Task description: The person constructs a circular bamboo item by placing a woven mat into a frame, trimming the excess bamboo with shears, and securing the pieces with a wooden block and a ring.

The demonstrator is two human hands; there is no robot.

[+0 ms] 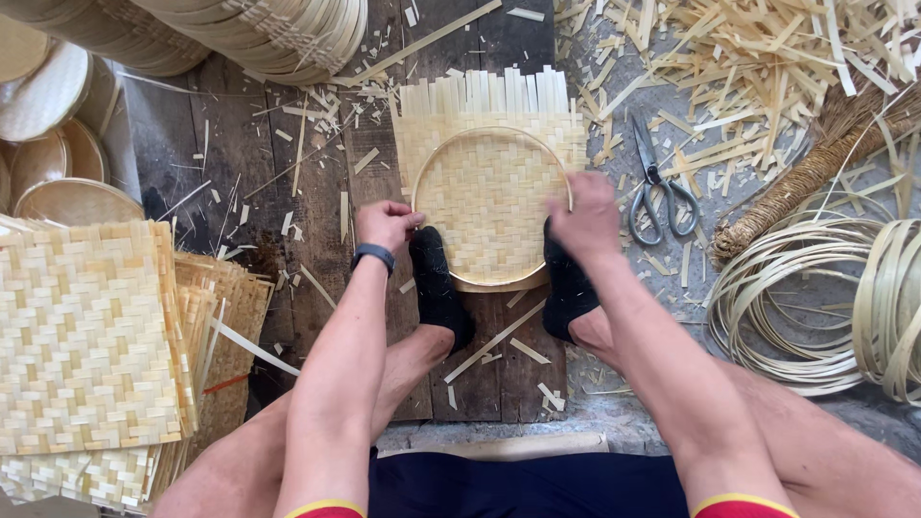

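Between your feet, you are gripping a pale woven bamboo mat [484, 206] under its round hoop [491, 134], left hand [384, 223] and right hand [583, 219] clasping opposite rims, loose strip ends pointing away from you.

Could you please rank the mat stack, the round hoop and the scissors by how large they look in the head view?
1. Mat stack, though it lies nearer the camera, which inflates it.
2. Hoop.
3. Scissors, clearly smallest.

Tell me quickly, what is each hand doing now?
Left hand: closed on the left edge of the round hoop over the woven mat.
Right hand: closed on the hoop's right edge.
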